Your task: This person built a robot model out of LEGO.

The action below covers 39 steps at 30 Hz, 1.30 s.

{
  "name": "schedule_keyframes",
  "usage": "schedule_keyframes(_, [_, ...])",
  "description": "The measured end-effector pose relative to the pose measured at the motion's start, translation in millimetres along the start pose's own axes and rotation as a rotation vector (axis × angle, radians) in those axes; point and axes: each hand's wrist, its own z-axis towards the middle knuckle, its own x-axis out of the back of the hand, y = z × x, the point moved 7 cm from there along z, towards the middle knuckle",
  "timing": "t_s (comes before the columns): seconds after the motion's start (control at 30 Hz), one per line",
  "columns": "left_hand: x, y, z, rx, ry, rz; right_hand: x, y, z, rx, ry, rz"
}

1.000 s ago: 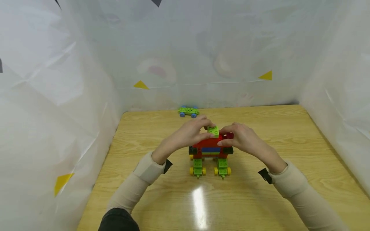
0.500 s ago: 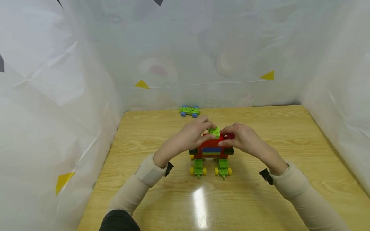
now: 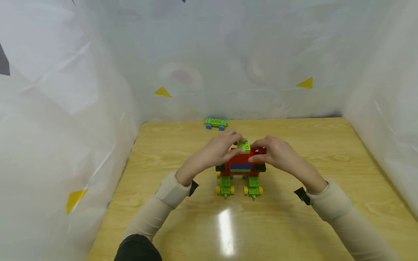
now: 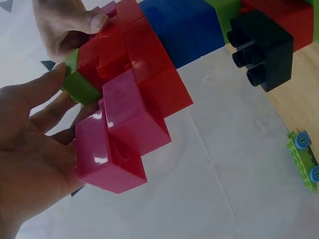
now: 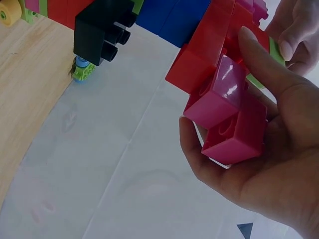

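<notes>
A figure of toy building bricks (image 3: pixel 241 159) stands on the table on green wheeled bases (image 3: pixel 225 186) with yellow wheels. Its body is red with a blue layer, and black bricks (image 4: pixel 261 50) jut out at the sides. My left hand (image 3: pixel 215 151) pinches the lime green brick (image 3: pixel 245 146) at the top between thumb and fingers. On the other side, my right hand (image 3: pixel 279 155) grips the red upper part, its thumb on a red brick (image 5: pixel 239 37) and its fingers behind the pink bricks (image 5: pixel 217 94). More pink bricks (image 4: pixel 132 112) jut out beside my left palm.
A lime green wheeled base (image 3: pixel 216 122) with blue wheels stands near the back edge of the wooden table (image 3: pixel 183 214). White sheeting (image 3: pixel 222 72) with yellow triangles rises behind the table and along both sides.
The head view has tilted a little. Both hands keep their hold on the brick figure, with hardly any visible movement.
</notes>
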Motion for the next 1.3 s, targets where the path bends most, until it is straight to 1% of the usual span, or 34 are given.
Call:
schedule_keyframes(0.07, [-0.6,-2.4,1.6,0.007,0.0,-0.018,0,1,1,0.009,-0.004,0.006])
schedule_keyframes(0.17, [-2.8,-6.2,5.3,0.012,-0.018,-0.042,1,3,2,0.014,0.005,0.01])
schedule_keyframes(0.3, [-5.0,-13.2,5.0,0.019,-0.076,-0.067,-3,4,1,-0.008,-0.002,0.022])
schedule_keyframes(0.37, [-1.8,-20.3,1.0,0.026,-0.108,-0.127,-7,4,1,-0.029,-0.013,0.026])
schedule_keyframes(0.4, [2.0,-26.1,-1.3,0.031,-0.109,-0.166,-8,4,1,-0.035,-0.014,0.027])
schedule_keyframes(0.43, [6.5,-34.3,-4.4,0.048,-0.102,-0.213,-9,3,1,-0.041,-0.013,0.026])
schedule_keyframes(0.47, [12.1,-44.2,-7.0,0.065,-0.08,-0.254,-9,3,0,-0.047,-0.01,0.021])
schedule_keyframes(0.53, [23.8,-69.0,-11.9,0.121,-0.01,-0.318,-9,2,-1,-0.054,0.001,0.008])
schedule_keyframes(0.57, [28.5,-83.1,-14.5,0.157,0.032,-0.326,-10,1,-2,-0.056,0.005,0.002])
schedule_keyframes(0.63, [32.9,-112.2,-19.5,0.232,0.109,-0.332,-9,0,-4,-0.059,0.009,-0.007])
schedule_keyframes(0.67, [33.0,-125.0,-21.5,0.264,0.136,-0.321,-9,0,-5,-0.062,0.01,-0.01])
schedule_keyframes(0.73, [28.6,-148.4,-25.6,0.322,0.161,-0.298,-9,-2,-6,-0.065,0.012,-0.013])
schedule_keyframes(0.77, [25.5,-158.5,-26.9,0.34,0.169,-0.284,-9,-3,-6,-0.069,0.014,-0.014])
schedule_keyframes(0.9, [11.6,-192.4,-28.5,0.382,0.199,-0.218,-9,-10,-7,-0.078,0.02,-0.03])
schedule_keyframes(0.97, [7.5,-207.6,-27.9,0.402,0.237,-0.178,-9,-14,-7,-0.071,0.029,-0.04])
schedule_keyframes(1.1, [5.3,-231.8,-25.6,0.437,0.326,-0.089,-10,-20,-7,-0.061,0.043,-0.056])
schedule_keyframes(1.17, [4.7,-239.6,-22.8,0.441,0.345,-0.039,-11,-23,-8,-0.058,0.045,-0.063])
schedule_keyframes(1.23, [2.1,-245.9,-17.3,0.432,0.328,0.02,-12,-25,-9,-0.055,0.048,-0.072])
schedule_keyframes(1.3, [-1.5,-250.6,-10.1,0.419,0.289,0.068,-12,-27,-10,-0.047,0.054,-0.085])
